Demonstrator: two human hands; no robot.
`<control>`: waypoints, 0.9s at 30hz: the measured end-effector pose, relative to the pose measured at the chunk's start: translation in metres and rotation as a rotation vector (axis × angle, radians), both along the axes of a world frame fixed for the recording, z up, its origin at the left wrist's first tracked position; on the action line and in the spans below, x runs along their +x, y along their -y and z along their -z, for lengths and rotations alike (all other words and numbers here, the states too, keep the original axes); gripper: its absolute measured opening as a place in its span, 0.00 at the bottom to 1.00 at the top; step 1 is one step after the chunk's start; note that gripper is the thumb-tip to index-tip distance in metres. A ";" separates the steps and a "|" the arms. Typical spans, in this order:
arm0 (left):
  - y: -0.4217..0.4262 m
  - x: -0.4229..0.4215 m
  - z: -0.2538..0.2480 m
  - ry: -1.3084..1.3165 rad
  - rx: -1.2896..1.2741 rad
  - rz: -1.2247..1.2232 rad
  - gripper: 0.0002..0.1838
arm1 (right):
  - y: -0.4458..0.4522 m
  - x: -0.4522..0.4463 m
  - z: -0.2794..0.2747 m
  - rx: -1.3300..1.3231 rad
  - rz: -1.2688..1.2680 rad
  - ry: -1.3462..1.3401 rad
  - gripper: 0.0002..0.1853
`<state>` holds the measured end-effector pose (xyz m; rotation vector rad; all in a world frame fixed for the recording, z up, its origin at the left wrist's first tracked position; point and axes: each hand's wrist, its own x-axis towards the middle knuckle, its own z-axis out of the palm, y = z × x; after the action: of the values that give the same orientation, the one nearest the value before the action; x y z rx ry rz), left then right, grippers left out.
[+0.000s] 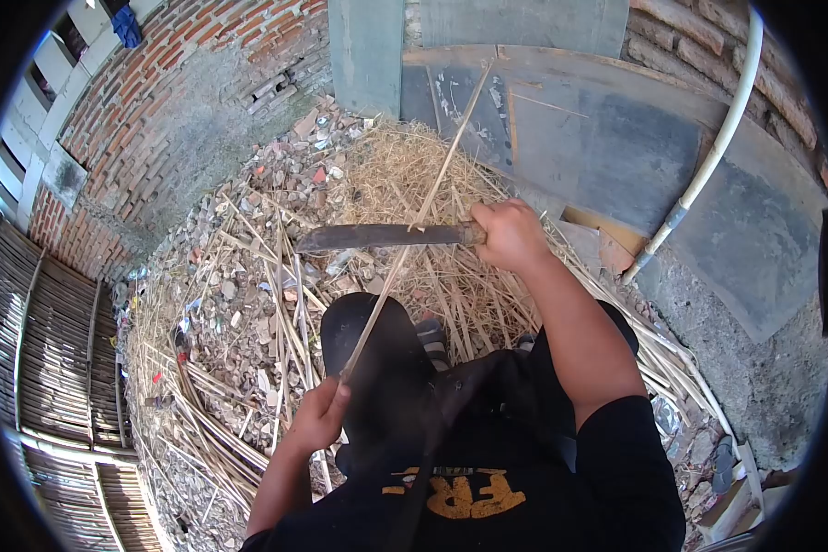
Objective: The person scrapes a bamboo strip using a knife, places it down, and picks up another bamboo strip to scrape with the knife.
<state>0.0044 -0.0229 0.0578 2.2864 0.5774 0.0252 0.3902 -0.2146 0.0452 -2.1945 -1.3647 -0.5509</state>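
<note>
A long, thin bamboo strip (384, 299) slants up and away from my left hand (320, 416), whose fingers are closed round its lower end near my knee. My right hand (511, 236) grips the handle of a machete (377, 236). The dark blade points left and lies across the middle of the strip, where a small curl of shaved bamboo shows. The far end of the strip reaches up in front of the grey boards. Below the blade, a heap of pale shavings (460, 285) covers the ground between my legs and beyond.
Rubble (239, 285) and loose bamboo strips (207, 423) cover the ground on the left. A brick wall (184, 101) stands behind, with a woven bamboo panel (60, 340) at far left. Grey boards (607, 138) and a white pipe (713, 156) stand at the right.
</note>
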 end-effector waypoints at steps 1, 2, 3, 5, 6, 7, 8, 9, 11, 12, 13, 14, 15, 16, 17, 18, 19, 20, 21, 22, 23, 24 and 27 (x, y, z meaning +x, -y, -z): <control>0.001 0.001 -0.002 -0.002 0.002 -0.009 0.25 | 0.002 0.003 0.000 0.000 0.061 -0.037 0.16; -0.002 0.003 0.001 -0.043 0.042 -0.013 0.26 | 0.000 0.000 0.002 -0.008 0.065 -0.057 0.16; -0.004 0.002 0.006 -0.030 0.032 -0.016 0.26 | -0.001 -0.009 0.002 -0.014 0.073 -0.076 0.17; -0.007 0.003 0.015 -0.010 0.015 -0.003 0.26 | 0.002 -0.009 -0.004 -0.026 0.086 -0.099 0.16; -0.002 0.004 0.011 -0.011 0.022 -0.011 0.27 | 0.006 -0.011 -0.010 -0.039 0.079 -0.112 0.16; 0.001 0.003 0.007 -0.034 0.016 -0.019 0.27 | 0.007 -0.014 -0.012 -0.055 0.065 -0.126 0.15; 0.003 0.003 0.004 -0.053 0.010 -0.034 0.27 | 0.008 -0.014 -0.008 -0.055 0.055 -0.128 0.15; 0.005 0.003 0.004 -0.063 0.005 -0.053 0.27 | 0.009 -0.011 -0.007 -0.054 0.042 -0.121 0.15; 0.007 -0.001 0.008 -0.065 -0.003 -0.076 0.27 | 0.005 -0.007 -0.005 -0.065 0.022 -0.103 0.15; 0.008 -0.003 0.008 -0.067 -0.020 -0.078 0.27 | 0.004 -0.011 -0.007 -0.076 0.018 -0.098 0.15; 0.007 -0.003 0.008 -0.070 -0.034 -0.075 0.27 | 0.004 -0.014 -0.010 -0.084 0.021 -0.094 0.14; 0.008 -0.003 0.008 -0.060 -0.035 -0.080 0.27 | 0.003 -0.019 -0.012 -0.090 -0.001 -0.094 0.14; 0.008 -0.001 0.008 -0.049 -0.035 -0.084 0.27 | -0.001 -0.025 -0.014 -0.095 -0.021 -0.093 0.13; 0.009 0.001 0.008 -0.038 -0.035 -0.087 0.26 | -0.005 -0.032 -0.017 -0.099 -0.041 -0.091 0.12; 0.010 0.005 0.005 -0.034 -0.024 -0.074 0.26 | -0.010 -0.040 -0.015 -0.107 -0.097 -0.051 0.12; 0.010 0.011 -0.001 -0.030 -0.014 -0.065 0.25 | -0.015 -0.048 -0.013 -0.115 -0.157 -0.010 0.11; 0.010 0.014 -0.004 -0.025 -0.001 -0.058 0.24 | -0.019 -0.052 -0.012 -0.121 -0.220 0.033 0.10; 0.006 0.012 -0.003 -0.050 0.038 -0.041 0.23 | -0.019 -0.054 -0.015 -0.133 -0.263 0.089 0.10; 0.000 0.009 -0.002 -0.076 0.077 -0.022 0.23 | -0.018 -0.046 -0.013 -0.133 -0.201 0.043 0.10; -0.004 0.009 -0.003 -0.105 0.115 0.000 0.22 | -0.014 -0.033 -0.009 -0.135 -0.137 -0.006 0.10; -0.004 0.008 -0.005 -0.119 0.105 -0.010 0.22 | -0.010 -0.022 -0.005 -0.139 -0.071 -0.058 0.10; -0.001 0.009 -0.009 -0.135 0.087 -0.018 0.22 | -0.006 -0.017 -0.001 -0.126 -0.014 -0.086 0.11; -0.002 0.006 0.003 -0.123 0.073 -0.038 0.22 | -0.004 -0.007 -0.001 -0.097 0.077 -0.105 0.13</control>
<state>0.0101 -0.0205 0.0550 2.3599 0.6940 -0.0771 0.3830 -0.2110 0.0462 -2.3270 -1.2811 -0.3977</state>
